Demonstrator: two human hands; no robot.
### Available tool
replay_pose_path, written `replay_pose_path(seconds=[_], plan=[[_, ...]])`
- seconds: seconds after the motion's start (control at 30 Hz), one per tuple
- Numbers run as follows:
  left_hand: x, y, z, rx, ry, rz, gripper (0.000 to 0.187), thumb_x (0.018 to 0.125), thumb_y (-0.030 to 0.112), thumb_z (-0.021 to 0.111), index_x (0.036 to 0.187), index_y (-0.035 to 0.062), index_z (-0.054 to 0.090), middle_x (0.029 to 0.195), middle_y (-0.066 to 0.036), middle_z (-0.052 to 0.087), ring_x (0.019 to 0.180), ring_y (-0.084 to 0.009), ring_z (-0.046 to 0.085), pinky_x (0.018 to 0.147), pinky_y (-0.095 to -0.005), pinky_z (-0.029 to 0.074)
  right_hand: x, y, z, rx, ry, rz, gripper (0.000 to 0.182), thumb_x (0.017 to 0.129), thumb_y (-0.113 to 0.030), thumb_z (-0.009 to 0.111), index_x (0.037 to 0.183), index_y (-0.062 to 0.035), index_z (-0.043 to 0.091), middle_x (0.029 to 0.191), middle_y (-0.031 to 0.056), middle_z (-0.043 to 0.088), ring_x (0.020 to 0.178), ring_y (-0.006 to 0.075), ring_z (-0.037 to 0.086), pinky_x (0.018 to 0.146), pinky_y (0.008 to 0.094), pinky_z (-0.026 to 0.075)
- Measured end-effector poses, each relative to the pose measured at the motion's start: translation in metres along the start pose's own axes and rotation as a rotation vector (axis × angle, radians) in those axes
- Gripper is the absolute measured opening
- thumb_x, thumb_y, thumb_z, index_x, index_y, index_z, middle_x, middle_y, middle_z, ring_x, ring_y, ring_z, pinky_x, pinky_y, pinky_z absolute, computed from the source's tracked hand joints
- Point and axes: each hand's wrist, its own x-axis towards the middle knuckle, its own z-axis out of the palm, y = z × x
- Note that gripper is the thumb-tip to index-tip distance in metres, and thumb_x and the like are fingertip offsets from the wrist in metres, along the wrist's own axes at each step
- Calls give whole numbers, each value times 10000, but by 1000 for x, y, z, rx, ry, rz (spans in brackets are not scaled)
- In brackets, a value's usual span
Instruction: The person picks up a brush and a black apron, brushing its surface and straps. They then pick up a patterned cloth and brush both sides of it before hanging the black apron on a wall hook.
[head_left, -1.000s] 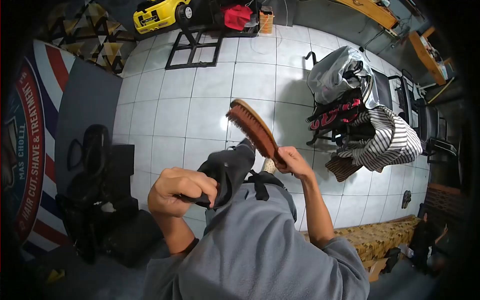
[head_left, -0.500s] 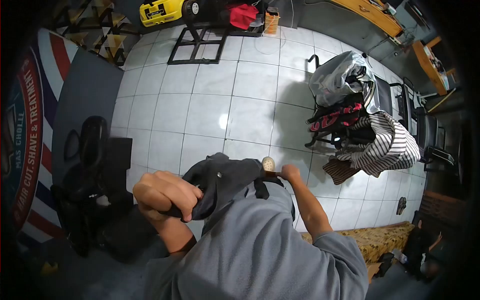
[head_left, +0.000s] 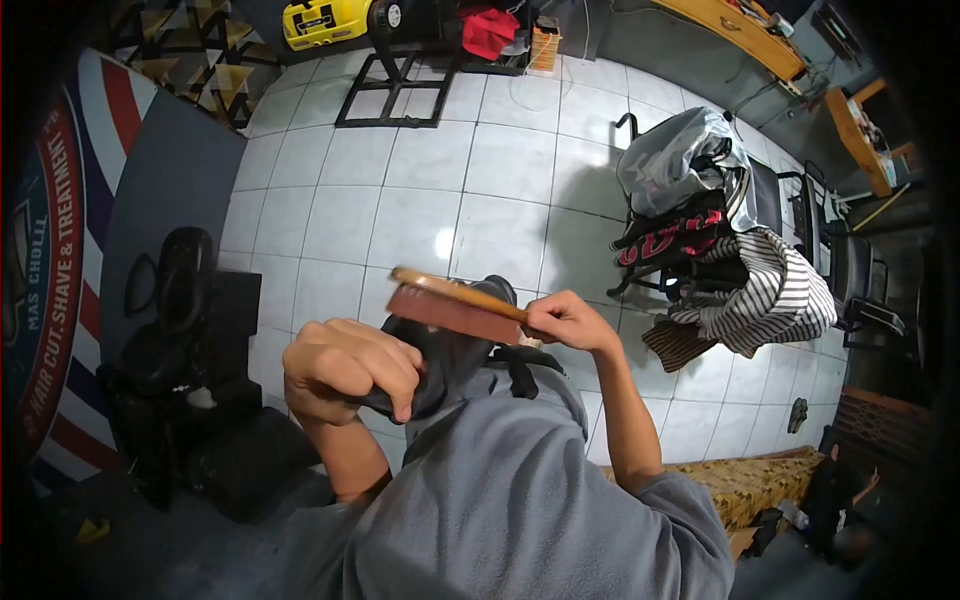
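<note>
A wooden-handled brush (head_left: 455,291) with reddish bristles is in my right hand (head_left: 572,322), whose fingers are wrapped round the end of its handle. The brush lies across the view, bristles facing down over a dark grey cloth item (head_left: 440,365). My left hand (head_left: 350,365) pinches the near left edge of that cloth in a closed grip. Part of the cloth is hidden behind the brush, and its far end shows just beyond the handle.
To the right, a chair carries a clear plastic bag (head_left: 680,160) and a striped cloth (head_left: 770,290). A black barber chair (head_left: 185,330) stands at left by a sign panel (head_left: 130,200). A metal frame (head_left: 395,95) rests on the tiled floor ahead. Another person (head_left: 845,490) is at lower right.
My right hand has raised the brush from low by my waist to over the cloth, and it now shows in full. My left hand, still gripping the cloth, has shifted slightly right.
</note>
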Motion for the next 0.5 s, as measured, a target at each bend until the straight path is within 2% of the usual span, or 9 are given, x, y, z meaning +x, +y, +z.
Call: replay_pose_path(seconds=[0.1,0.13,0.17,0.2,0.27,0.33,0.43,0.5], plan=[[-2,3,1,18,104,96,210,717,-61,602,714,28,412,694,-242,609,568,-296,558,587,-437,486,14,30,-6,-559,166,219,524,874,-481,557,694,5,633,513,74,498,496,168,483,485,316,392],[-2,2,1,31,153,141,231,711,-88,595,724,32,399,688,-239,605,561,-287,547,567,-429,481,15,71,-13,-665,185,291,526,864,-498,556,719,-2,653,565,115,538,547,211,533,528,342,423],[-5,5,8,172,294,142,288,719,-140,554,759,57,346,664,-213,590,546,-262,523,542,-420,468,15,130,-24,-772,204,362,531,854,-515,554,744,-9,673,616,156,579,598,255,582,572,369,453],[-7,4,7,124,316,176,295,725,-151,533,761,63,333,663,-208,586,543,-256,516,539,-420,466,11,171,-32,-880,222,432,539,844,-532,553,769,-17,692,667,197,619,649,298,632,615,395,483],[-10,5,5,75,325,216,304,752,-160,504,770,74,310,676,-202,584,549,-246,510,540,-415,463,-8,201,-22,-946,129,795,573,839,-564,520,785,-21,694,784,237,642,812,387,636,720,424,501],[-12,8,3,150,326,197,300,776,-160,496,780,73,308,699,-205,590,567,-242,517,548,-407,465,-36,250,-4,-988,361,813,576,862,-547,488,789,-14,690,792,253,634,812,383,634,733,425,496],[-12,13,4,370,356,87,255,785,-158,513,819,41,358,724,-223,608,604,-243,552,593,-403,484,-28,260,-4,-877,517,757,562,886,-523,463,868,-5,679,844,231,654,766,403,629,707,450,489],[-10,7,5,542,413,40,238,783,-173,519,850,17,391,754,-232,620,667,-247,603,681,-390,511,-15,243,-13,-706,578,561,596,907,-537,428,776,2,646,771,176,662,603,311,623,571,394,477]])
